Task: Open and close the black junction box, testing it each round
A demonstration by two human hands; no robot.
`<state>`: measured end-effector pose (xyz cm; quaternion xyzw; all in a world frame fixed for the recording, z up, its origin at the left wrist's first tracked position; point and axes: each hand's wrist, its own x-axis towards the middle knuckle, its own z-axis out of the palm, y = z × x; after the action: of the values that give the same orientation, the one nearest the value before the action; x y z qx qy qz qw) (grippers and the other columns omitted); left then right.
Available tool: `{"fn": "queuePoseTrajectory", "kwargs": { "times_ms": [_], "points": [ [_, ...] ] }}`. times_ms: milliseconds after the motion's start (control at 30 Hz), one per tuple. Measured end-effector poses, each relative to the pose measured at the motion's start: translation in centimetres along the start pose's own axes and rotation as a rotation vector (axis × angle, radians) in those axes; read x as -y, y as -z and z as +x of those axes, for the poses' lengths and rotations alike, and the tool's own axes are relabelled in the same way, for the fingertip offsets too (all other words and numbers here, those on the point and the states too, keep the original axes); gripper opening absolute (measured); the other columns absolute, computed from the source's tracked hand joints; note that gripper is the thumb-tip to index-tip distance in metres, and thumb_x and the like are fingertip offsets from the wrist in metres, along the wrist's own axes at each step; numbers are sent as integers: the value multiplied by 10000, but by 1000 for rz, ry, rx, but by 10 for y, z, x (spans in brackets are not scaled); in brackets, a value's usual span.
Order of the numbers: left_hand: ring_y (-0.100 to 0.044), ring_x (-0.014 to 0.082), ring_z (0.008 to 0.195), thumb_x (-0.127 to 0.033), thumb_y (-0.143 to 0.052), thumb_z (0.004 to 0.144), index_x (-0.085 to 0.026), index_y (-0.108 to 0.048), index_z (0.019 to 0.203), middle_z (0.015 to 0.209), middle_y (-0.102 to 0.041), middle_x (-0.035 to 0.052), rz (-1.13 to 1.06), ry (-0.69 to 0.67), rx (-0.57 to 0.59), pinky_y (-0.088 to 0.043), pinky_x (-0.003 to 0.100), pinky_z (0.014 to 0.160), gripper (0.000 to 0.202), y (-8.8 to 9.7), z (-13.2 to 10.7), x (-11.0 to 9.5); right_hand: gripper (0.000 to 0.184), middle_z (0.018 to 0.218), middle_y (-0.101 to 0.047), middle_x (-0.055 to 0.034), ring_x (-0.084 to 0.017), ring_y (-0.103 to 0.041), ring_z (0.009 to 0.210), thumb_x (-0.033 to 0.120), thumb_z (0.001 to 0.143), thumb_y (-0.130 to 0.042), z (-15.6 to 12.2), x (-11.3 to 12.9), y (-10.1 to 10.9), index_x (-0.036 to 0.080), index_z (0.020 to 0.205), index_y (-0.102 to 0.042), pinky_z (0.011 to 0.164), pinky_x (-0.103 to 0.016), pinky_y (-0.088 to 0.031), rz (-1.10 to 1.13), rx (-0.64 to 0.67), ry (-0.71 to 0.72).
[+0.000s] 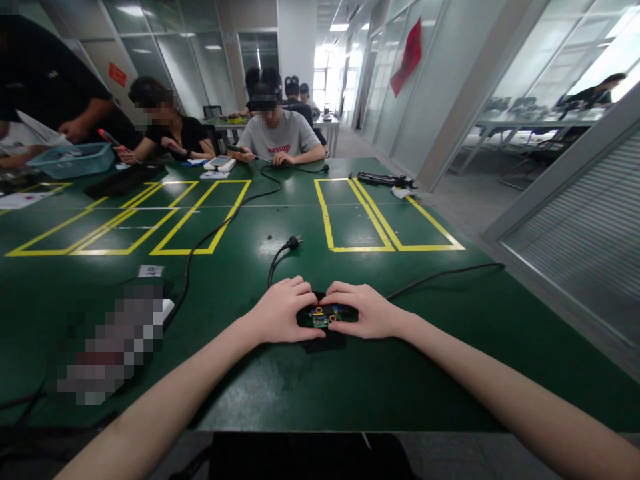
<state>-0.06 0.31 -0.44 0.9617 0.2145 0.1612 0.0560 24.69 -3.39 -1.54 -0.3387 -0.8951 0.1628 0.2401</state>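
Green board (320,321), uncovered and seemingly mid-work, sits near centre in a black case (351,314) grasped by the left hand (285,312) at nine o'clock and right hand (365,312) at three, a plug (293,243) lying at eleven.

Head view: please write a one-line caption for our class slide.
Left hand and right hand hold a black device with an exposed circuit board at a green table.

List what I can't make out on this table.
All in the head view:
Outer ends of the small black casing: hidden by the left hand and the right hand.
Markings on the green circuit board with copper-coloured rings: too small.
Onward run of the thin black cable: hidden behind the right hand.
Long greyish object's surface: pixelated.
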Motion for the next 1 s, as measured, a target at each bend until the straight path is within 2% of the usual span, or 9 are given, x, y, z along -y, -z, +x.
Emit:
{"fn": "queuePoseTrajectory", "kwargs": {
  "times_ms": [100, 267, 367, 500, 600, 667, 833, 1000],
  "points": [
    [-613, 275, 1028, -582, -806, 793, -189, -704, 1057, 1084, -704, 90, 3, 71, -7, -514, 406, 867, 484, 3, 0, 0, 243, 1071, -694, -84, -208, -708, 922, 333, 897, -721, 0, -3, -1, 216, 1111, -733, 806, -322, -584, 42, -75, 11],
    [-563, 326, 1230, -557, -820, 792, -200, -697, 1196, 1290, -688, 111, -32, 83, 12, -500, 478, 1009, 553, 2, -1, -2, 224, 1119, -691, -94, -214, -715, 943, 338, 909, -719, 1, 0, -6, 218, 1096, -750, 833, -338, -595, 42, -104, -17],
    [-534, 348, 1282, -623, -833, 750, -211, -678, 1275, 1350, -662, 131, -34, 103, 13, -496, 504, 1032, 685, 0, -1, -1, 211, 1123, -693, -100, -218, -719, 941, 351, 937, -695, 2, 3, -6, 212, 1084, -756, 820, -343, -599, 36, -105, -42],
    [-494, 384, 1330, -740, -856, 622, -212, -618, 1377, 1436, -603, 161, -23, 121, 28, -469, 544, 1054, 951, -2, -2, 1, 196, 1113, -689, -97, -213, -721, 930, 358, 945, -691, 1, 5, -7, 203, 1045, -757, 814, -339, -598, 41, -123, -70],
    [-497, 391, 1312, -768, -863, 572, -207, -599, 1396, 1436, -595, 164, -31, 108, 28, -460, 553, 1049, 1032, -1, -2, 2, 207, 1140, -681, -95, -217, -723, 932, 360, 913, -725, 2, 4, -10, 209, 1052, -749, 821, -353, -604, 14, -145, -116],
    [-541, 364, 1236, -744, -858, 613, -203, -633, 1345, 1351, -637, 149, -36, 110, 14, -482, 518, 1006, 938, 0, -1, 1, 256, 1164, -678, -94, -222, -725, 932, 357, 895, -742, 3, 2, -12, 220, 1110, -735, 814, -364, -609, -10, -148, -151],
    [-602, 253, 981, -525, -767, 866, -182, -719, 1033, 1006, -686, 78, -21, 132, -20, -508, 389, 850, 384, 0, 0, -1, 311, 1175, -682, -91, -226, -723, 966, 349, 926, -699, 3, 2, -9, 230, 1213, -704, 854, -369, -602, 8, -87, -122],
    [-596, 235, 941, -508, -734, 903, -194, -723, 993, 961, -675, 65, -33, 123, -46, -512, 360, 808, 328, -3, 0, 1, 386, 1199, -674, -92, -236, -724, 971, 341, 856, -750, 3, 4, -7, 225, 1221, -709, 869, -377, -601, -8, -59, -108]
  ]
}}
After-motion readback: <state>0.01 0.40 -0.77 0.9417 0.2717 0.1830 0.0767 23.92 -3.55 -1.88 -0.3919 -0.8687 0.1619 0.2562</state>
